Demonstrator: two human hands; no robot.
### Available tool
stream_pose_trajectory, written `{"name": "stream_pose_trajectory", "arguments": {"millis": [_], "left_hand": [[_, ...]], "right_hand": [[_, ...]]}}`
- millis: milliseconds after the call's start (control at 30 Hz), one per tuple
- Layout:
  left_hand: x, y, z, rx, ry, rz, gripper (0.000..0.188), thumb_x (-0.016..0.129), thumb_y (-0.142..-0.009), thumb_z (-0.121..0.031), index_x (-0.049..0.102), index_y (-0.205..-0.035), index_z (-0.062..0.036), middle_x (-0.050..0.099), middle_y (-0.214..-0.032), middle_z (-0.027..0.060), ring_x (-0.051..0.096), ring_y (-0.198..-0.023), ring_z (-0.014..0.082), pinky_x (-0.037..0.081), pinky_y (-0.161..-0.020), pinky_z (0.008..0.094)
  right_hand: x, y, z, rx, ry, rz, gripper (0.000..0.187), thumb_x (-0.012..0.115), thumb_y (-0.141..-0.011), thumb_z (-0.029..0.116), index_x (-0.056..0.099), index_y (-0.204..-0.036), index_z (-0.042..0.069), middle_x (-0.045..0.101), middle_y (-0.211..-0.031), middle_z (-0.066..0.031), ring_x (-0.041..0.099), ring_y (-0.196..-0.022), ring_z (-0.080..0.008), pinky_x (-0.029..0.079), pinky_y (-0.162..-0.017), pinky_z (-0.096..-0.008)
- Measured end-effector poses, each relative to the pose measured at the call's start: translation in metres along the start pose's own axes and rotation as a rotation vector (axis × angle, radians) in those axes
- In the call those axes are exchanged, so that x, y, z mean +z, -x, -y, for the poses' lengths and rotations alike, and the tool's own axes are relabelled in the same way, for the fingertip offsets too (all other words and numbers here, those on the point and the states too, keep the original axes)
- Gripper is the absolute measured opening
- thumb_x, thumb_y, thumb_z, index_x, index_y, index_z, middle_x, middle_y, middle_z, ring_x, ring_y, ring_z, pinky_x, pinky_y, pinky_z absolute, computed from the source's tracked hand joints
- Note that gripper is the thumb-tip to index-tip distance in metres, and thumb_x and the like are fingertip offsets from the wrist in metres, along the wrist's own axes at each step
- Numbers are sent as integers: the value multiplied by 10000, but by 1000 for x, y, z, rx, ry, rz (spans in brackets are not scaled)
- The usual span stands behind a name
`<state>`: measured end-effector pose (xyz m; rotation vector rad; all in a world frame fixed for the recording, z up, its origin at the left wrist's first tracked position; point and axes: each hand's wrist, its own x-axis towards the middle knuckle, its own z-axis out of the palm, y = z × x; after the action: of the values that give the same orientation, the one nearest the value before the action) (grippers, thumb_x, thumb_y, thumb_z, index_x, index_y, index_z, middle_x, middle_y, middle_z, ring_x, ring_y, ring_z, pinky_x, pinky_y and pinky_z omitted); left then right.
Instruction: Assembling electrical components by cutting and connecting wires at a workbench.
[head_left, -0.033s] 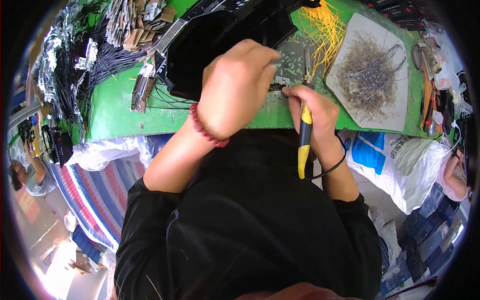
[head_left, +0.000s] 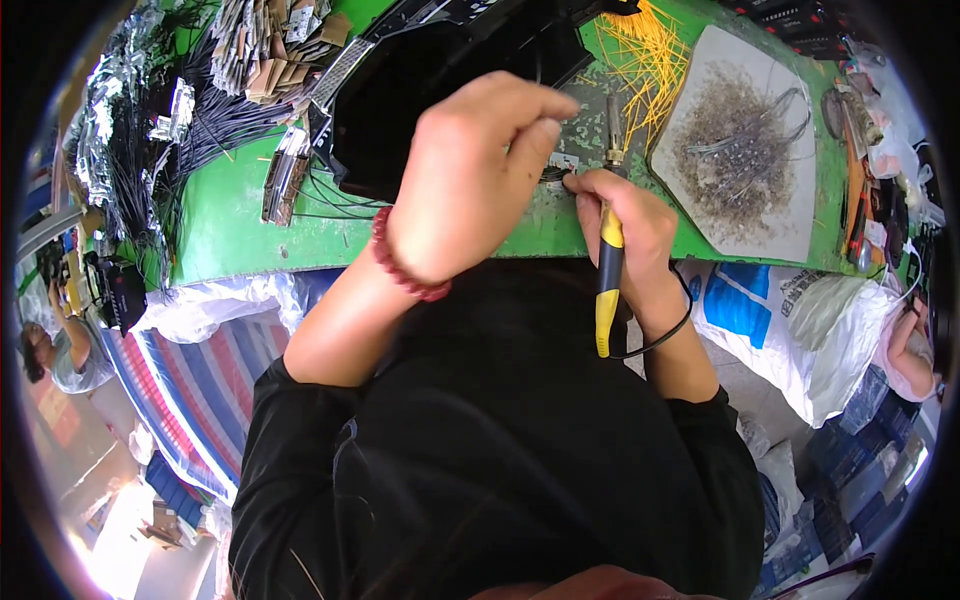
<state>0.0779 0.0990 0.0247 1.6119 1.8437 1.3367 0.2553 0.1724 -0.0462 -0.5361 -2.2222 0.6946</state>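
Observation:
In the grip of my right hand (head_left: 640, 222) is a soldering iron (head_left: 609, 265) with a yellow and black handle, its metal tip pointing away from me. The thumb and forefinger of this hand also pinch the end of some thin black wires (head_left: 553, 174) at the bench. My left hand (head_left: 470, 170), slightly blurred, hovers over the near edge of a large black plastic piece (head_left: 400, 100). Its forefinger stretches to the right, thumb apart below it, and nothing shows between them; the remaining fingers are mostly hidden. Beside it lies a stack of small metallic connectors (head_left: 287, 175) with black wires.
On the green bench (head_left: 225, 220), yellow wires (head_left: 645, 60) lie behind the iron's tip. A pale board (head_left: 770, 220) with dark residue and thin wires is at the right. Bundled black cables (head_left: 130, 130) and cardboard-tagged pieces (head_left: 270, 50) crowd the left.
My left hand has turned slightly, its forefinger reaching further right and the thumb now apart from it. My right hand and the soldering iron have hardly moved.

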Motion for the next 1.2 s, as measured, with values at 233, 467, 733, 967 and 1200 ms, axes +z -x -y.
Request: {"name": "stream_pose_trajectory", "arguments": {"millis": [233, 467, 733, 967, 1200], "left_hand": [[-16, 7, -16, 60, 61, 231, 223, 587, -857, 61, 667, -1062, 31, 692, -906, 120, 663, -806, 147, 528, -732, 262], [10, 27, -2, -303, 416, 179, 132, 654, -851, 22, 682, -980, 29, 709, -875, 103, 676, -740, 139, 531, -681, 239], [29, 37, 7, -451, 1001, -21, 127, 612, -906, 18, 646, -1026, 43, 699, -881, 74, 658, -780, 106, 532, -682, 223], [21, 28, 7, -176, 288, 169, 136, 641, -804, 6, 705, -924, -7, 670, -793, 133, 673, -741, 237, 526, -671, 311], [14, 27, 2, -153, 81, 282, 75, 692, -775, -71, 696, -834, -25, 644, -755, 139, 639, -678, 294, 495, -607, 342]], "right_hand": [[-4, -3, 0, 51, -37, 40, 262, 699, -740, -25, 620, -954, 105, 657, -750, -62, 648, -615, -253, 483, -529, -325], [-11, -17, 7, 151, -245, 52, 235, 669, -791, -65, 601, -982, 54, 658, -800, -100, 695, -696, -225, 513, -589, -292], [-20, 11, 28, 226, -618, 35, 424, 756, -763, -34, 525, -1113, 24, 663, -873, -75, 667, -752, -127, 518, -607, -226], [-26, 8, 24, 376, -622, 12, 400, 661, -830, -82, 460, -1159, 22, 557, -1003, -99, 656, -858, -163, 531, -749, -268], [-15, 5, 20, 314, -624, -76, 332, 686, -830, -47, 532, -1119, 7, 651, -865, -79, 659, -766, -124, 517, -678, -240]]}}
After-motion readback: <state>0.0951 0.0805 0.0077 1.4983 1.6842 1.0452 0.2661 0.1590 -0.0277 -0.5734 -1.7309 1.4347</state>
